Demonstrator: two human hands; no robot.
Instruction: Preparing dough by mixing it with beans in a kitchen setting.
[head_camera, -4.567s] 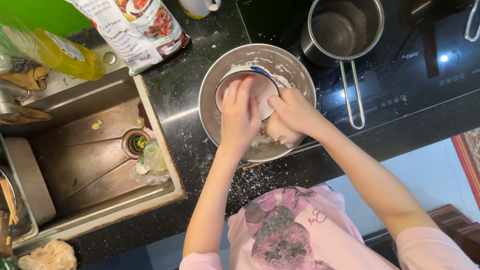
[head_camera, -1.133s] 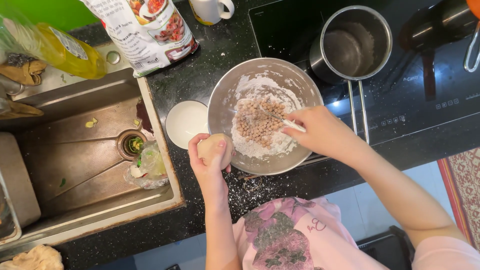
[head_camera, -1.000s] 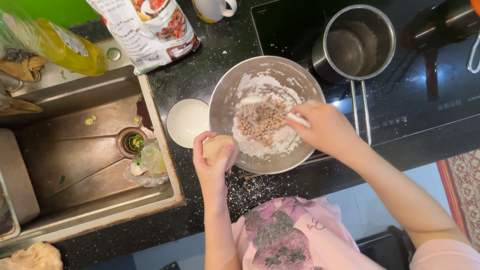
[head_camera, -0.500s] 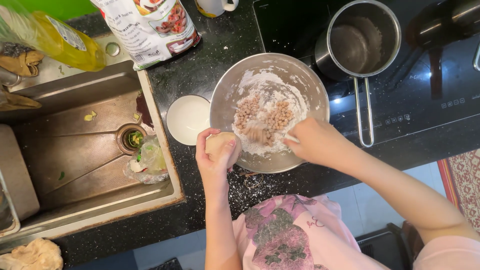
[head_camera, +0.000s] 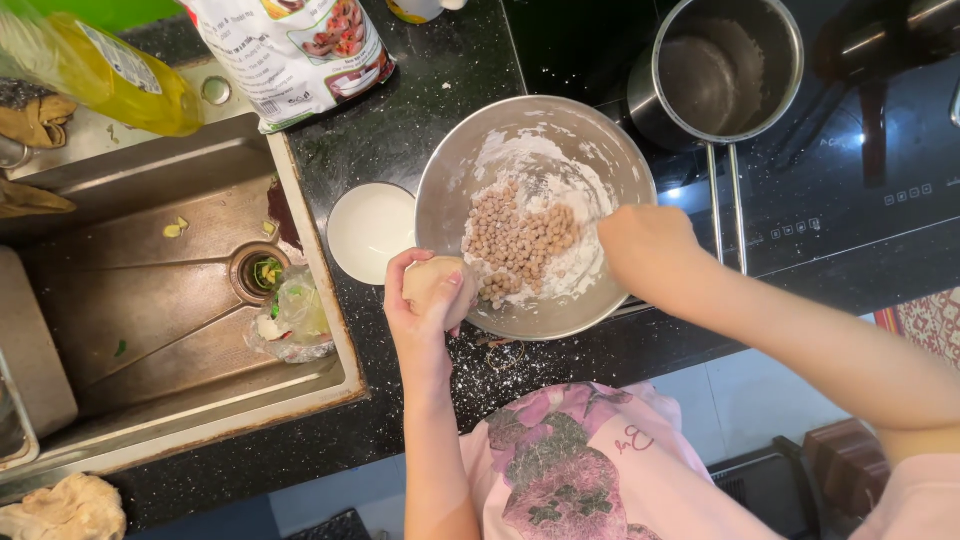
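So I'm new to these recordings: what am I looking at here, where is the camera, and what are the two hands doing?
There is no machine here: a person works with two bare hands, and the single camera sits on their head, looking straight down at a dark kitchen counter. The left hand has a grip on a pale lump of dough, held just over the near rim of a metal mixing bowl. The right hand reaches into that bowl, which holds white flour and a heap of small brown dough balls. Beside the bowl stands a small white dish. Further left is a steel sink, with a yellow bottle and a printed bag behind it. To the right, a saucepan sits on a black cooktop.
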